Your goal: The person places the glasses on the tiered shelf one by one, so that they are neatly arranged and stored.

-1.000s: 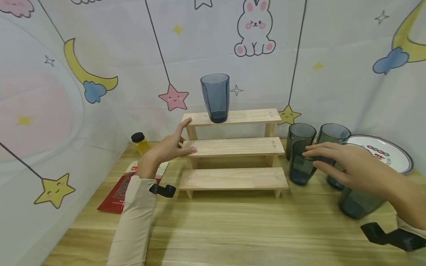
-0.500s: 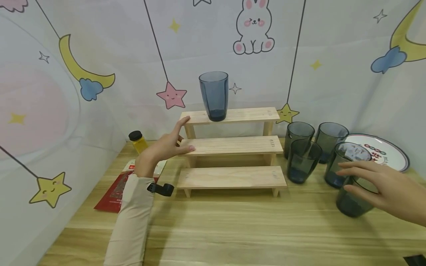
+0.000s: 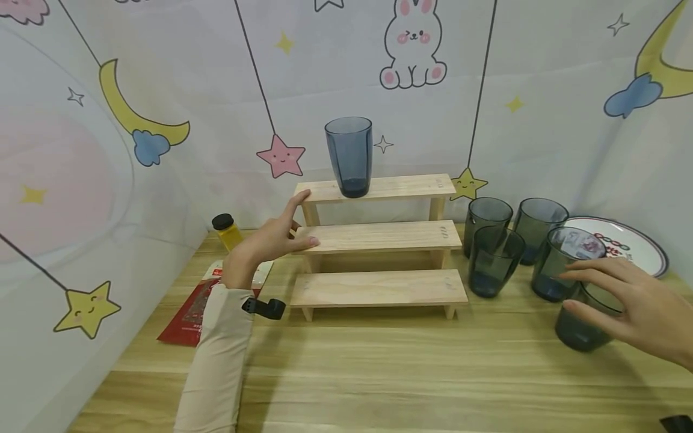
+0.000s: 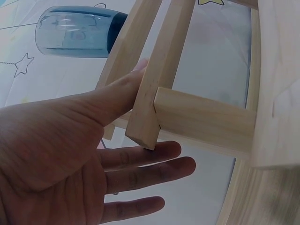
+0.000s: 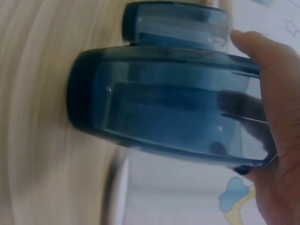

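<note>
In the head view my left hand [image 3: 267,243] steadies the left end of a three-step wooden shelf [image 3: 379,288]. Its thumb rests on the middle board, and the index finger touches the top one. The left wrist view shows the other fingers [image 4: 150,171] straight, past the board's end. A blue-tinted glass [image 3: 349,156] stands upright on the top step. At the right, my right hand [image 3: 644,300] is around the upper part of the nearest glass [image 5: 164,103], thumb toward me and fingers beyond, seen through it. Whether its base touches the table cannot be told.
Several more dark blue glasses [image 3: 492,264] stand upright right of the shelf. A white plate [image 3: 655,252] with a dark rim lies behind them. Left are a red packet [image 3: 181,319] and a yellow bottle [image 3: 227,231] with a black cap. A patterned cloth [image 3: 216,90] hangs behind.
My right hand has drawn back to the right from over the glasses and come around the nearest one, which has shifted slightly right. My left hand keeps its place on the shelf.
</note>
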The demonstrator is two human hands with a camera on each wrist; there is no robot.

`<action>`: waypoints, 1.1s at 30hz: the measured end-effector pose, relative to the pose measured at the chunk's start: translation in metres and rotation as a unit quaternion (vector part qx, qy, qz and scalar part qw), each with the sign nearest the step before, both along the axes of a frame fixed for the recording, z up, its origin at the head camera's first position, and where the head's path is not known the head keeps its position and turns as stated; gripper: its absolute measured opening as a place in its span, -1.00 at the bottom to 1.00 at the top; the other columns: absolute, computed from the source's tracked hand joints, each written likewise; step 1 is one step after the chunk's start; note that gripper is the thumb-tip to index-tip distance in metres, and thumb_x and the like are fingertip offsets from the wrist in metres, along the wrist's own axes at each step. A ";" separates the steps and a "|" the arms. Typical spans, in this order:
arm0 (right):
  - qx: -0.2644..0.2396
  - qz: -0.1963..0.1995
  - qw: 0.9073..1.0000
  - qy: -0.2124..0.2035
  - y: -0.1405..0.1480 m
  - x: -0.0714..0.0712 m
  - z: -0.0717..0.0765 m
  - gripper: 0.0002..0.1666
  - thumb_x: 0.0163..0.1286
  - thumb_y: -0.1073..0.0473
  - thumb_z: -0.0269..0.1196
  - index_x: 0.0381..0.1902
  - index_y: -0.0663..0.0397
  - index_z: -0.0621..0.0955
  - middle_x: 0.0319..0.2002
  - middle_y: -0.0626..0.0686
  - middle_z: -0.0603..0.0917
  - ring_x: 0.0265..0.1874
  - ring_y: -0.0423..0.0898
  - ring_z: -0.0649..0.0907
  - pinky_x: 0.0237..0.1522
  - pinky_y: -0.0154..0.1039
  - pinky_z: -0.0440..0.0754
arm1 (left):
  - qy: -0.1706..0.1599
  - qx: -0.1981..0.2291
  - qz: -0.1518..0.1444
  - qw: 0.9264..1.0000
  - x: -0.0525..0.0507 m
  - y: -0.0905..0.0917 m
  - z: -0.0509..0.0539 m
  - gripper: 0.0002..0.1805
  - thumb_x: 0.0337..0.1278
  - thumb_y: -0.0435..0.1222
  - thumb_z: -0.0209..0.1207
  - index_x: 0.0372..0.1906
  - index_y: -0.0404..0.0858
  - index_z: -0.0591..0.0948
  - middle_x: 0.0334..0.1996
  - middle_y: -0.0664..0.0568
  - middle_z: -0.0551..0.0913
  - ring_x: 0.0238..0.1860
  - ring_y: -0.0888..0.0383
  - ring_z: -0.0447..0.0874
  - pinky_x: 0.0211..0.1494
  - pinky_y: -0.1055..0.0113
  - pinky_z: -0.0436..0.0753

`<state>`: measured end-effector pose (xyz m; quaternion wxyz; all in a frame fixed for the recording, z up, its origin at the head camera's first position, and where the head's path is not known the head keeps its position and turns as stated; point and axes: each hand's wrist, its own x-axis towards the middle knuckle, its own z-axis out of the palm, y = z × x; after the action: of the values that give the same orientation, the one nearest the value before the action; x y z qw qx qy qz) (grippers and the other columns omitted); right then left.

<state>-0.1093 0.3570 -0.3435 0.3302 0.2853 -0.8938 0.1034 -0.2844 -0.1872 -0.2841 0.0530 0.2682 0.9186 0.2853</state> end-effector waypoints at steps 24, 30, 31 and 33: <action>0.023 0.095 0.988 0.117 -0.039 -0.019 0.049 -0.37 0.51 -0.22 -0.02 -0.43 0.12 0.71 -0.33 0.03 0.66 -0.36 -0.04 0.54 -0.04 -0.40 0.30 | -0.019 0.009 0.004 1.000 0.001 0.001 0.002 0.05 0.33 -0.06 0.27 0.60 0.18 -0.25 0.14 -0.39 0.53 0.10 -0.25 0.57 0.09 -0.14 0.53; 0.023 0.082 0.990 0.113 -0.053 -0.024 0.073 -0.33 0.50 -0.27 -0.03 -0.38 0.15 0.71 -0.30 0.09 0.67 -0.35 0.02 0.56 -0.09 -0.33 0.32 | -0.019 0.012 -0.003 1.000 0.000 0.000 0.001 0.05 0.33 -0.07 0.27 0.60 0.15 -0.24 0.13 -0.41 0.53 0.10 -0.26 0.58 0.09 -0.15 0.53; 0.020 0.081 0.990 0.112 -0.056 -0.025 0.077 -0.32 0.50 -0.28 -0.03 -0.37 0.15 0.71 -0.29 0.10 0.67 -0.34 0.03 0.57 -0.10 -0.33 0.32 | -0.018 0.012 -0.003 1.000 0.000 0.000 0.000 0.05 0.33 -0.07 0.27 0.60 0.15 -0.24 0.14 -0.42 0.53 0.10 -0.27 0.58 0.09 -0.15 0.53; 0.015 0.086 0.990 0.112 -0.063 -0.027 0.083 -0.32 0.51 -0.28 -0.03 -0.35 0.17 0.71 -0.27 0.12 0.67 -0.32 0.04 0.56 -0.11 -0.32 0.33 | -0.018 0.012 -0.002 1.000 -0.001 0.000 -0.001 0.05 0.33 -0.07 0.27 0.60 0.15 -0.25 0.14 -0.42 0.52 0.10 -0.27 0.58 0.09 -0.15 0.53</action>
<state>-0.1360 0.2944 -0.2601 0.4137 0.3759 -0.8248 0.0852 -0.2850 -0.1874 -0.2846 0.0668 0.2658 0.9136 0.3005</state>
